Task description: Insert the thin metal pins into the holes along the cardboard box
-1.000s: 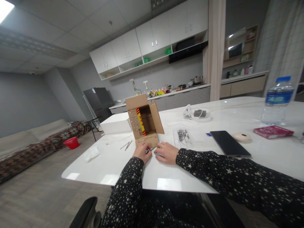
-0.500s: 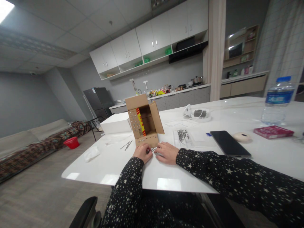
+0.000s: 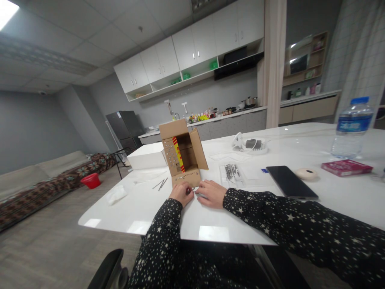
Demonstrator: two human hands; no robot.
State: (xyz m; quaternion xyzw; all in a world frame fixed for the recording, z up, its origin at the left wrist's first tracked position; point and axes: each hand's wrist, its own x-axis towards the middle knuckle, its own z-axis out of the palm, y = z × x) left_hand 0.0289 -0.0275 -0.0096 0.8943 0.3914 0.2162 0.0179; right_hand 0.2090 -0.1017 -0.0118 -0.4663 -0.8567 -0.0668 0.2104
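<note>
Print on the box (image 3: 184, 157) and bottle (image 3: 350, 127) is unreadable.

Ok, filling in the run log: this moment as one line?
left hand: curled, before cardboard box | right hand: beside it, on table | grip: unclear

A white table (image 3: 144, 204) bore an open cardboard box (image 3: 184, 158), a white box (image 3: 146, 157), a clear tray (image 3: 231, 173), a black phone (image 3: 290, 181), a red packet (image 3: 345, 167) and a water bottle (image 3: 350, 128).

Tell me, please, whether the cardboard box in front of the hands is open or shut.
Open: the cardboard box has its flaps spread outward, and its inside shows toward the camera.
</note>
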